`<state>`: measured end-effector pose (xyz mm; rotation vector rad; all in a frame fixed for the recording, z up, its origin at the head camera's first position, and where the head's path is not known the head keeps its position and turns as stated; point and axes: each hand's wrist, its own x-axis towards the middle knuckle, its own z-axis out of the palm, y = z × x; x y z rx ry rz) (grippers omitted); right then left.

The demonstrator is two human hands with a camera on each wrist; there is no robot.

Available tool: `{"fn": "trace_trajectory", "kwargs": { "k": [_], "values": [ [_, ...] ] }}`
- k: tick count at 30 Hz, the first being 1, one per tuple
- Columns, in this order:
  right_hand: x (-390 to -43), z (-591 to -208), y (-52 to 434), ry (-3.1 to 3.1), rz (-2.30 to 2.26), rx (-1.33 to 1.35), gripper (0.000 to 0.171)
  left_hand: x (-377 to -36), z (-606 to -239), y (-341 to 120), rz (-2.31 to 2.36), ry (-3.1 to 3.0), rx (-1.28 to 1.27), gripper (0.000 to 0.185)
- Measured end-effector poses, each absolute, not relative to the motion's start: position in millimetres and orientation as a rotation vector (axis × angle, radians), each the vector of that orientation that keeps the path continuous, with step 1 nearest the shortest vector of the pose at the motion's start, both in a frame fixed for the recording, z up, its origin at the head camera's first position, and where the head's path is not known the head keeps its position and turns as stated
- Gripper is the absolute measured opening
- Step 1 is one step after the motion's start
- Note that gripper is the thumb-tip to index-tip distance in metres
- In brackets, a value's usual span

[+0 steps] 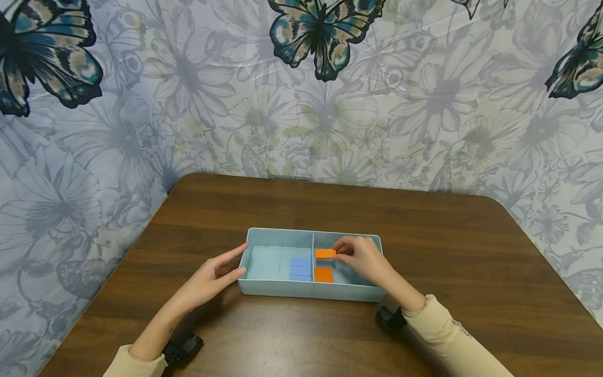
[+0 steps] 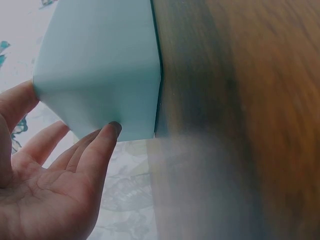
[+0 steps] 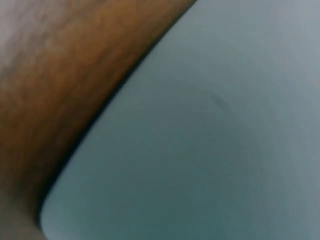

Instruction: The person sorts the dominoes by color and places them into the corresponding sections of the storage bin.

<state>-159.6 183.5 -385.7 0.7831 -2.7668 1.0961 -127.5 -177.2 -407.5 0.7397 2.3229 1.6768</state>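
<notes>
A pale blue-green divided box (image 1: pixel 278 288) lies on the table. Over its right compartment, my right hand (image 1: pixel 363 256) pinches a flat orange block (image 1: pixel 325 253) between thumb and fingers, close to the divider (image 1: pixel 312 256). Another orange block (image 1: pixel 323 275) sits in that compartment's front left corner. Across the divider, several light blue blocks (image 1: pixel 300 269) sit together in the left compartment. My left hand (image 1: pixel 212 277) rests its extended fingers and thumb against the box's left end; the left wrist view shows fingertips (image 2: pixel 114 129) on the end wall. The right wrist view shows only the box's outer wall (image 3: pixel 190 140), blurred.
The brown wooden table (image 1: pixel 306 340) extends round the box on all sides. Behind it rises a wall (image 1: pixel 325 120) papered with flowers and butterflies. Dark wrist devices sit under the left wrist (image 1: pixel 183 350) and right wrist (image 1: pixel 391 318), the right one near the box's front right corner.
</notes>
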Motion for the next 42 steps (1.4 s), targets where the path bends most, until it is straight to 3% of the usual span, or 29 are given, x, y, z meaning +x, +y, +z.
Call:
{"fn": "trace_trajectory", "kwargs": {
  "k": [42],
  "values": [
    [-169.3,-394.9,171.8,-2.974,0.843,0.877,0.008,-126.3,-405.5,-176.6,1.655,2.354,0.735,0.057]
  ]
}}
